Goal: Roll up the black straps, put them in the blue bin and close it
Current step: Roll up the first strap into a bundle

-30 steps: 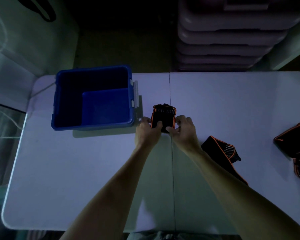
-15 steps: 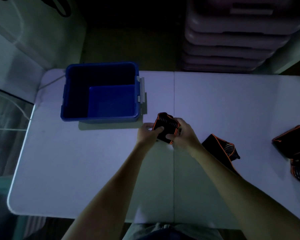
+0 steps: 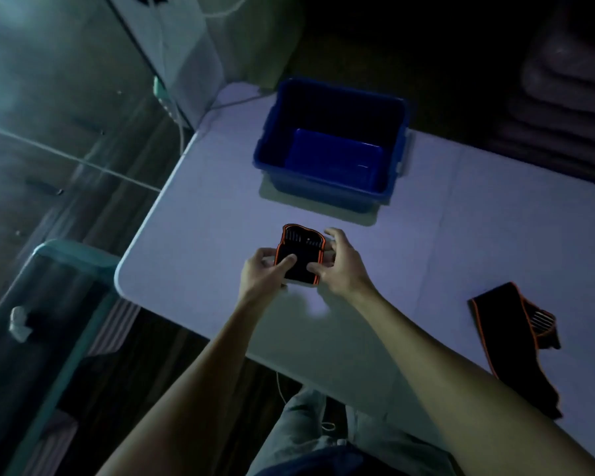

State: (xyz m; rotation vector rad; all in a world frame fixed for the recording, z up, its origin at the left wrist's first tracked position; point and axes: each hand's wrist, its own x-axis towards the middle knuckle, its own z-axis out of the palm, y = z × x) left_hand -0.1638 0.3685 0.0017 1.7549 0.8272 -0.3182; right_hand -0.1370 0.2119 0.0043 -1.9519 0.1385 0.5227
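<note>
Holding a rolled black strap (image 3: pixel 300 255) with orange trim between both hands, low over the white table (image 3: pixel 443 242), just on the near side of the blue bin (image 3: pixel 327 201). Left hand (image 3: pixel 262 275) clamped on the roll's left edge, thumb pressed flat across the front. Right hand (image 3: pixel 340 266) pinching the right edge with thumb on the front, other fingers fanned out loose behind it. Can't tell if the roll actually touches the tabletop.

Bin sitting open, nothing visible inside, just the darker blue floor. No lid on it. Pale latch on its right wall.

Second strap (image 3: pixel 516 341), still unrolled, sprawled on the table well to the right of the bin and nearer the body, one end trailing toward the table edge.

Room pretty dim, whole shot tilted and a bit blurry. Table pale with a faint seam running to the right of the bin. Stack of greyish tubs (image 3: pixel 571 97) in the dark behind and right of the bin. White appliance-looking box (image 3: pixel 172 53) with a cable behind and left of it. Teal-framed thing (image 3: pixel 59 269) on the floor, left of the bin and closer. Wood-look floor, hard to make out.
</note>
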